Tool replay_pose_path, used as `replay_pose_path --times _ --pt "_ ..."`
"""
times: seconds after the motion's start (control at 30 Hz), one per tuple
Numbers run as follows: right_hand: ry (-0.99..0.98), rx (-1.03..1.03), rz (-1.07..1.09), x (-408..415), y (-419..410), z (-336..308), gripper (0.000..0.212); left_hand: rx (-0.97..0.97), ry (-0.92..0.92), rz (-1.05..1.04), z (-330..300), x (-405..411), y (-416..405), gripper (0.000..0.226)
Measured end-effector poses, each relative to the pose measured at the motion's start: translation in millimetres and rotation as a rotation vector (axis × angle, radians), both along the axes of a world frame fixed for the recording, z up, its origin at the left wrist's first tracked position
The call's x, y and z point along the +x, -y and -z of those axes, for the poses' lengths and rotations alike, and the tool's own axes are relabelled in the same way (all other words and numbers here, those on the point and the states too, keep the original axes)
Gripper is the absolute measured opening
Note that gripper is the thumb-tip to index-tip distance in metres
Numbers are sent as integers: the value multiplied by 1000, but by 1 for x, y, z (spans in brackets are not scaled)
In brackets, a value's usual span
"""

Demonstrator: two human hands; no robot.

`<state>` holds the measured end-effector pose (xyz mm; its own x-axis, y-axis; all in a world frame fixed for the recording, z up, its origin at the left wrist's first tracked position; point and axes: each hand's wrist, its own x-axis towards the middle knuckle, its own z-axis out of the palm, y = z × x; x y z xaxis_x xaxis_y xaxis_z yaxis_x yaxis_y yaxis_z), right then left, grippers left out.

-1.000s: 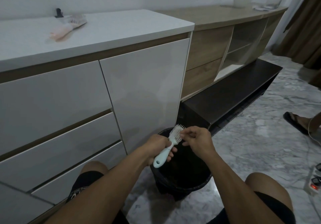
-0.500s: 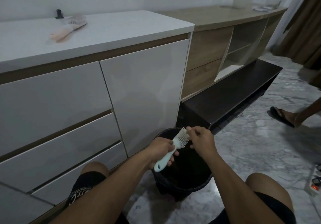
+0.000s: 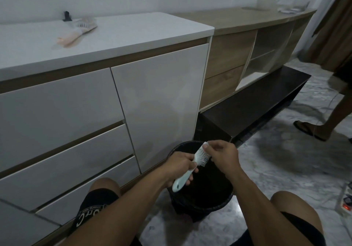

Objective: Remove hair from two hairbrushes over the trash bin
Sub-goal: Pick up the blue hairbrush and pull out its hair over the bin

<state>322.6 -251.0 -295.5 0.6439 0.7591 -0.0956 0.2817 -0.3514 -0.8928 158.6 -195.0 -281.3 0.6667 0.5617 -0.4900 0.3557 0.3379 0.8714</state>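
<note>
A pale mint hairbrush (image 3: 192, 166) is held over the black trash bin (image 3: 219, 205) on the floor between my knees. My left hand (image 3: 178, 167) is shut around its handle, bristles turned right and downward. My right hand (image 3: 222, 157) pinches at the bristle head near its tip; whether hair sits between the fingers is too small to tell. A second, pinkish hairbrush (image 3: 78, 32) lies on the white cabinet top (image 3: 133, 34), far left and out of reach of both hands.
White cabinet drawers and a door stand directly ahead. A low dark bench (image 3: 253, 104) runs to the right beside a wooden shelf unit. Another person's leg and sandal (image 3: 312, 129) stand on the marble floor at right. A power strip (image 3: 345, 202) lies at the right edge.
The brush has rolled so its bristles now face right and down. My right hand shifted from the bristles' side up to the head's tip. The other person's foot stepped left.
</note>
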Motion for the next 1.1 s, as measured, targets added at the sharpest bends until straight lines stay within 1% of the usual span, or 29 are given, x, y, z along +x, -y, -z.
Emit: replay_pose_path --times 0.03,0.1,0.17,0.2,0.27,0.33,0.4,0.5,0.53,0.63,0.67,0.7,0.77,0.83,0.9,0.97,1.1 --pt "-3 16 36 1 0 -1 5 -3 3 3 1 -1 1 33" --pt "-80 62 145 5 -1 -4 14 -22 19 -2 1 -4 0 34" --pt "-152 112 223 5 -1 -7 17 -38 32 -18 1 -6 -2 35" --pt "-165 119 237 5 -1 -6 15 -50 40 -29 1 -6 -4 35" --pt "-222 88 192 2 -1 -6 6 -82 62 -47 -1 -4 -5 34" --pt "-313 69 166 1 -1 -4 15 -100 76 -54 -3 -1 -4 32" --pt "-356 84 246 4 0 -5 2 -103 84 -60 -4 -1 -1 29" --pt "-426 119 347 8 -1 -7 3 -90 84 -72 -2 -3 -3 30" --pt "-469 114 346 8 -1 -6 7 -82 80 -71 -1 -4 -4 31" --pt "-629 77 242 5 0 -5 24 -51 68 -39 1 -2 -4 34" --pt "-640 74 229 4 1 -5 24 -41 64 -26 0 -1 -3 34" --pt "-615 82 239 5 2 -5 20 -35 62 -18 -1 -1 -2 34" --pt "-562 108 307 8 3 -6 7 -34 59 -7 -2 -1 -2 34" --pt "-554 136 374 10 4 -8 2 -29 48 -6 -1 -2 -3 34" --pt "-584 172 424 12 4 -9 2 -20 28 -9 2 -5 -6 35" --pt "-616 197 447 12 2 -9 7 -8 6 -13 4 -7 -8 36" --pt "-574 206 476 11 1 -5 14 26 -27 -9 4 -7 -8 35"
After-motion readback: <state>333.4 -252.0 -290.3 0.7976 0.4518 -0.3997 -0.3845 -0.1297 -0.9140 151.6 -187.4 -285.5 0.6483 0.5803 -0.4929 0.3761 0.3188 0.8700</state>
